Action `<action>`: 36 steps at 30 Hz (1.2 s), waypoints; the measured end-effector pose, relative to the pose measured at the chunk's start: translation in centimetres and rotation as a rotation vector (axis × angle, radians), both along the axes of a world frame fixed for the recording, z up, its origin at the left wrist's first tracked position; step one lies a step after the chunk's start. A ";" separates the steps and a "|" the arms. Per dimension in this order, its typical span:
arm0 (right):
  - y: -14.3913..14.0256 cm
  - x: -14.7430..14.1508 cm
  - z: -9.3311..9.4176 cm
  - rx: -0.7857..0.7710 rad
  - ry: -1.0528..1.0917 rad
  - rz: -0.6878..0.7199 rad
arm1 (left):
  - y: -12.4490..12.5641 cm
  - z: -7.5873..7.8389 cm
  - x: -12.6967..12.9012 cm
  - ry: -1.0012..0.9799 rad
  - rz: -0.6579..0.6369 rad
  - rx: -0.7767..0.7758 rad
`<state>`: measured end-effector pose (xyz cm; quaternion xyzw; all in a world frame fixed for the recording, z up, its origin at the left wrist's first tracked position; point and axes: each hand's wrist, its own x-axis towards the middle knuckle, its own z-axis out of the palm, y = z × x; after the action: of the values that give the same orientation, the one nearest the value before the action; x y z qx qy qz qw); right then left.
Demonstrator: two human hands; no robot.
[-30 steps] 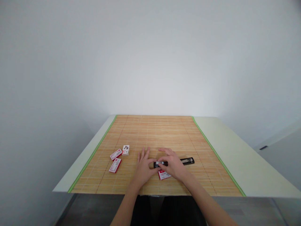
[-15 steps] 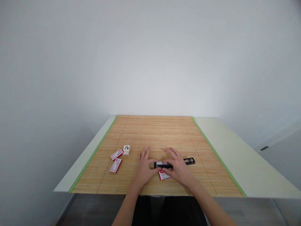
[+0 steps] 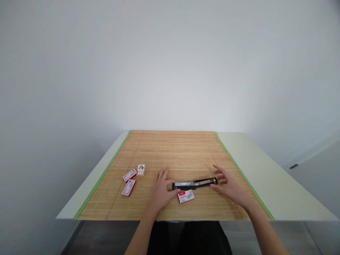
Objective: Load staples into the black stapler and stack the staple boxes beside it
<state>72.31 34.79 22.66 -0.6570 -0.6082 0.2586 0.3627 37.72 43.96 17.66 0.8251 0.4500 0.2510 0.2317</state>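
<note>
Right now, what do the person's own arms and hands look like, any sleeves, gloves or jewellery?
Both arms come up from the bottom edge bare to the frame's limit: no sleeves show. The left hand and the right hand wear no gloves. No ring, watch or bracelet shows, though small items would be hard to make out at this size.

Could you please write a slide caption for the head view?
Left hand and right hand flank an opened black stapler on a bamboo mat, staple boxes nearby.
</note>
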 end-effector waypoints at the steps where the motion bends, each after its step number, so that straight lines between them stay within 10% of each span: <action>1: -0.3 0.6 -0.5 -0.076 0.073 0.020 | 0.0 0.0 0.0 -0.004 0.003 -0.002; 6: -0.4 0.4 -1.2 -0.120 0.276 0.065 | -0.2 0.2 0.1 -0.028 0.004 0.015; 17: 2.7 -6.8 5.0 0.020 0.024 0.239 | -0.2 0.1 0.0 -0.027 0.004 0.011; 36: 4.8 -12.8 4.4 0.083 -0.279 0.395 | -0.2 0.5 0.0 -0.029 -0.015 0.013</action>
<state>59.55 39.63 27.06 -0.5393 -0.7792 0.2062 0.2440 37.70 43.74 18.11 0.8262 0.4389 0.2641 0.2346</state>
